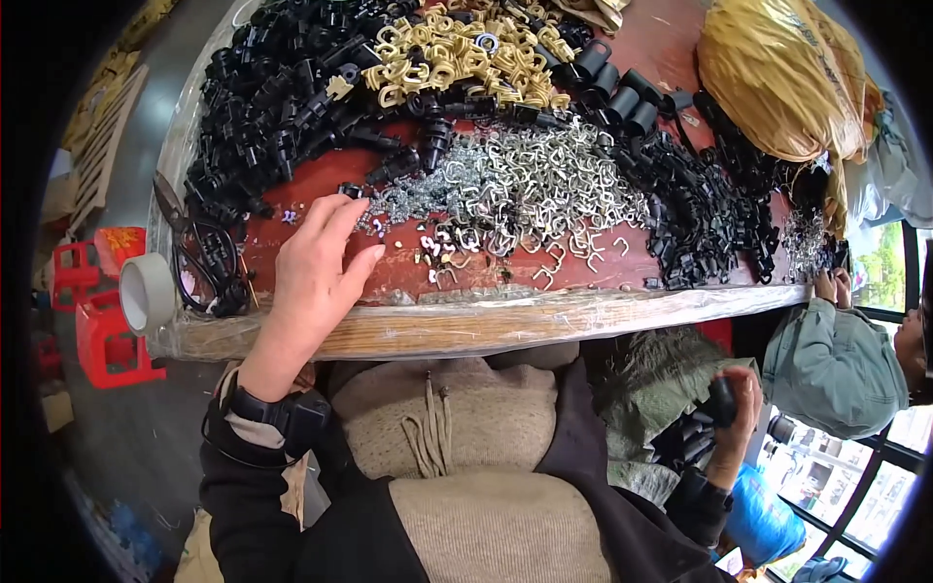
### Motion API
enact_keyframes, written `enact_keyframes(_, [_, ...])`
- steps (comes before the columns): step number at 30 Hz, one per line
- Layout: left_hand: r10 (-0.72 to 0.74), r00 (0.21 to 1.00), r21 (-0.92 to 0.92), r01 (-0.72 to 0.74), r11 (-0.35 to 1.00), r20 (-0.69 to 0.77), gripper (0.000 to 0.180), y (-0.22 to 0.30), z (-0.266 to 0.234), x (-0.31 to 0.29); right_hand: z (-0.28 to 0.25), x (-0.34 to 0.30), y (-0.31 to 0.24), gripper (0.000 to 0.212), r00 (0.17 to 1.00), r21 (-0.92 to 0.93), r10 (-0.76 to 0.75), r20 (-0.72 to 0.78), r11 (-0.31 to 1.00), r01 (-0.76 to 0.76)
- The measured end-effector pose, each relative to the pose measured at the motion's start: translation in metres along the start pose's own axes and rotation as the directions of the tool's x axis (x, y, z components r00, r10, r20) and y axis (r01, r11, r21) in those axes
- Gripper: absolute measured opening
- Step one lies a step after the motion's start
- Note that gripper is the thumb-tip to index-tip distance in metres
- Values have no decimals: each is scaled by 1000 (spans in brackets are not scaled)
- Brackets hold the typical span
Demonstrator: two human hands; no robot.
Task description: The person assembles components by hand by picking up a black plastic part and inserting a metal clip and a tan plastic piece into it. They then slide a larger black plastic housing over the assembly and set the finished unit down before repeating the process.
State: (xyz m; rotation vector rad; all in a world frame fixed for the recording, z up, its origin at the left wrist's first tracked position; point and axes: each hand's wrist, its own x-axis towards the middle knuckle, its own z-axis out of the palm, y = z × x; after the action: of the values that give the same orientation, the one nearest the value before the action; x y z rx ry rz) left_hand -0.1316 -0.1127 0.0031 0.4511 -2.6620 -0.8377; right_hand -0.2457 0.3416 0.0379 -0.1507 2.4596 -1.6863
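Observation:
My left hand [321,257] rests over the near edge of the red tabletop, thumb apart from the fingers and nothing visibly gripped. Its fingertips are beside a small black plastic part [351,189] and a spread of small silvery screws [413,199]. Off the table to the right, my right hand [744,413] is closed around a black cylindrical plastic piece [721,402]. Below that hand is an open green woven sack [646,389] with more black pieces inside. Bent metal hooks [554,180] lie heaped at the middle of the table.
Black fittings [258,107] and yellow plastic rings [457,53] are piled farther back. Small black clips [705,214] lie at the right. Scissors [173,204] and a tape roll [148,293] sit at the left edge. A co-worker in a green jacket [831,369] works at the right.

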Motion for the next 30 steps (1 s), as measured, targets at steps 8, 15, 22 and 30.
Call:
enact_keyframes(8, [35,999,-51,-35,998,-1,36,-11,-7,6,-72,-15,89,16,985,-837,-42,-169,533,-121])
enact_keyframes(15, [54,995,-16,-53,998,89,36,-27,-7,3,65,39,8,14,927,-613,-371,63,718,329])
enact_keyframes(22, [108,994,-18,-108,994,-4,28,-32,-9,11,180,54,-41,17,686,-300,-586,431,624,722])
enact_keyframes(30, [-12,999,32,13,999,-29,30,-21,-20,2,245,55,-65,15,486,-47,-566,666,619,784])
